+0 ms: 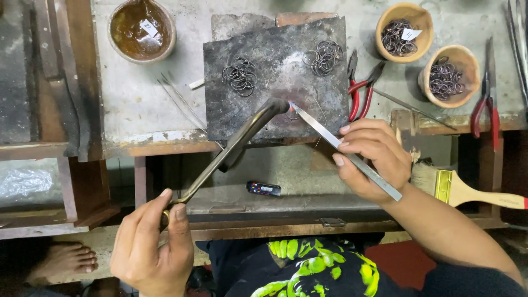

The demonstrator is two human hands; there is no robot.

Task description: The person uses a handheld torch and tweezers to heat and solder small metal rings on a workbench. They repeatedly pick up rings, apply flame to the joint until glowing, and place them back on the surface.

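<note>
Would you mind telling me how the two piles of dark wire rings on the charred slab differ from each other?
The left pile of dark wire rings lies mid-slab, farther from the red-handled pliers; the right pile of dark wire rings sits near the top right corner of the charred grey slab, close to them. The left pile spreads flatter; the right looks more tangled. Both are thin, dark, round, untouched by either hand.

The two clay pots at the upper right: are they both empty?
No. Both clay pots hold heaps of small dark wire rings, and one also has a small paper tag lying on top.
</note>
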